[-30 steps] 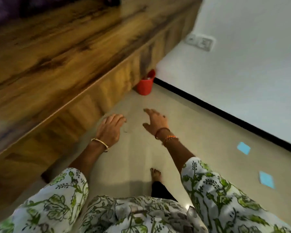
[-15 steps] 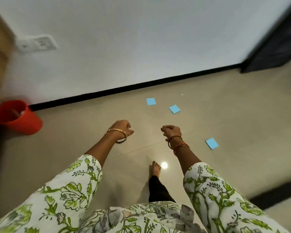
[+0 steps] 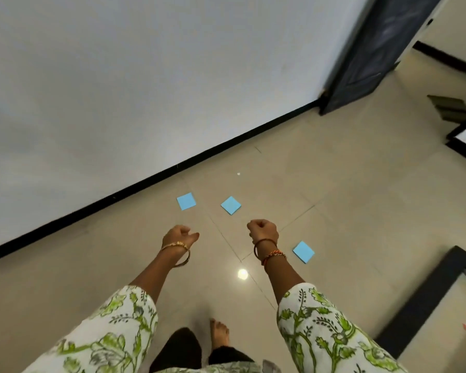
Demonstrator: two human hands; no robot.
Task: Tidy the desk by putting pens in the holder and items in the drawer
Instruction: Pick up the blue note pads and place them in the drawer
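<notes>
Sticky notes lie on the floor: three small blue paper squares. One blue note (image 3: pixel 186 201) is nearest the wall, close to the black strip (image 3: pixel 145 181) along the bottom of the white wall (image 3: pixel 119 90). A second blue note (image 3: pixel 230 205) lies just to its right, turned like a diamond. A third blue note (image 3: pixel 303 251) lies apart from those two, near the right wrist.

Both arms reach out over the tan tiled floor (image 3: pixel 347 197), and none of the notes is touched. The left hand (image 3: pixel 179 235) has its fingers curled loosely with the thumb poking out to the side, and it holds nothing. A gold bangle (image 3: pixel 176 249) hangs on that wrist. The right hand (image 3: pixel 262 230) is balled into a fist, also with nothing in it. A dark bangle (image 3: pixel 261 244) and a red thread band (image 3: pixel 273 256) sit on the right wrist.

Both sleeves are white with green leaves; the right sleeve (image 3: pixel 326 329) is the clearer one. A bare foot (image 3: pixel 219 332) stands on the floor between the arms. A bright spot of light (image 3: pixel 242 274) shines on the tiles. A dark door (image 3: pixel 374 49) stands at the top right.
</notes>
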